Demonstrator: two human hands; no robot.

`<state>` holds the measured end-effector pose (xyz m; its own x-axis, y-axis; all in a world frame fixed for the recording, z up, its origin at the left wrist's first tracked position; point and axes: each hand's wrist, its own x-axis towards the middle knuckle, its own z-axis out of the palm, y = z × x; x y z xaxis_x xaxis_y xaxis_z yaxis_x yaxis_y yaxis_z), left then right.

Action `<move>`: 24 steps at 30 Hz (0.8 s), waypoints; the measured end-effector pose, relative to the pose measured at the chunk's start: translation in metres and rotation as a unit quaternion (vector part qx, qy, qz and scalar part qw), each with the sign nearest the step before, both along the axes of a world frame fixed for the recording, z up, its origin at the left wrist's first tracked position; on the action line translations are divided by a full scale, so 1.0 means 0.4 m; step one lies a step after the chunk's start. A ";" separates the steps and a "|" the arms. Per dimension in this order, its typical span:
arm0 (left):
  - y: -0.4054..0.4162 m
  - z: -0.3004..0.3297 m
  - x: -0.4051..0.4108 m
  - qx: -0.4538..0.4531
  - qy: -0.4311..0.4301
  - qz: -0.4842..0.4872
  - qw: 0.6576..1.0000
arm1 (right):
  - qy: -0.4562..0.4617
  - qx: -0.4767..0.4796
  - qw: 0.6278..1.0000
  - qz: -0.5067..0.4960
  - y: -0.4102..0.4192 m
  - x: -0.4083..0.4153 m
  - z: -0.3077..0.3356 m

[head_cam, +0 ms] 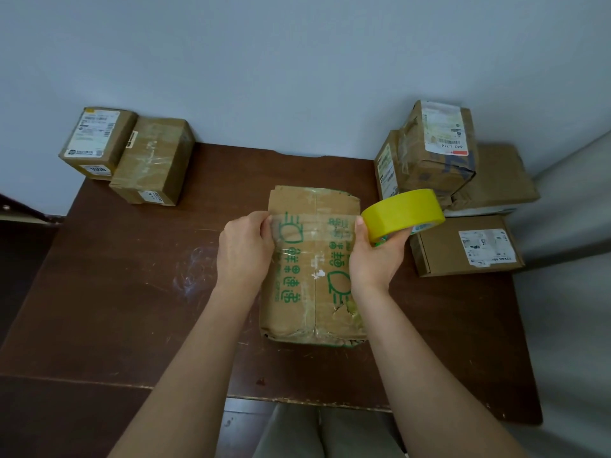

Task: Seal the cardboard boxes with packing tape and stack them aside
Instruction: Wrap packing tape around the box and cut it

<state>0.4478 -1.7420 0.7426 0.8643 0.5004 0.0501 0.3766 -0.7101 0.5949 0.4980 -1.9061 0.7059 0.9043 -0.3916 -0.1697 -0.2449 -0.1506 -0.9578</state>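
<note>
A worn cardboard box (314, 285) with green print lies in the middle of the dark wooden table (132, 309). My right hand (375, 256) grips a yellow roll of packing tape (401, 213) at the box's right edge. A clear strip of tape (314, 226) runs from the roll leftward across the top of the box. My left hand (244, 249) pinches the free end of that strip at the box's left edge.
Two taped boxes (132, 153) sit at the table's back left corner. A pile of several boxes (436, 153) stands at the back right, with a flat box (466, 244) in front of it. A wall runs behind the table.
</note>
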 end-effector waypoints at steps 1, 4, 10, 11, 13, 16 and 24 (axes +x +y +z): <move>0.001 -0.002 0.002 -0.014 -0.011 0.006 1.000 | 0.007 0.006 1.000 -0.003 0.000 0.000 0.000; 0.006 -0.013 0.005 -0.070 -0.038 0.035 0.996 | 0.023 0.014 1.000 -0.008 0.005 0.000 0.003; 0.047 -0.040 0.020 -0.423 0.025 0.136 0.895 | 0.065 0.055 0.996 -0.004 0.010 0.005 0.000; 0.049 -0.040 0.020 -0.509 0.039 0.145 0.848 | 0.069 0.060 0.996 -0.004 0.010 0.005 -0.001; 0.058 -0.052 0.027 -0.601 0.050 0.153 0.783 | 0.069 0.064 0.996 -0.005 0.012 0.003 -0.002; 0.068 -0.087 0.034 -0.583 0.080 0.147 0.795 | 0.066 0.062 0.996 -0.012 0.014 0.004 0.000; 0.058 -0.104 0.026 -0.348 0.116 0.209 0.907 | 0.062 0.073 0.995 -0.021 0.012 -0.002 0.000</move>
